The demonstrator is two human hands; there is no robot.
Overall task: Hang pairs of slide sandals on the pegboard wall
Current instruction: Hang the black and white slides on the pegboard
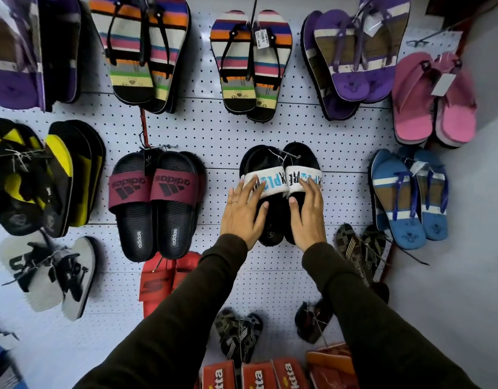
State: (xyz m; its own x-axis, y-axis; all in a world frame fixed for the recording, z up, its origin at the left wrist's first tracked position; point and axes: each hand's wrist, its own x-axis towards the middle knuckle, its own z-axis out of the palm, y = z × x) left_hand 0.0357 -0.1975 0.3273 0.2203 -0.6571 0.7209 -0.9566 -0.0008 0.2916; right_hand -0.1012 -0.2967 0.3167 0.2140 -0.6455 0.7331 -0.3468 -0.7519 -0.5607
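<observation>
At the centre of the frame a black pair of slides (281,192) with white straps hangs on the pegboard (214,130), apparently from a hook (291,155) at its top. The left hand (243,213) and right hand (306,213) lie flat on it, fingers spread and gripping nothing, probably steadying and squaring the pair against the board.

slide pair (281,189) on pegboard (214,130); adidas pair (155,203) left; strap pair (410,197) right
</observation>
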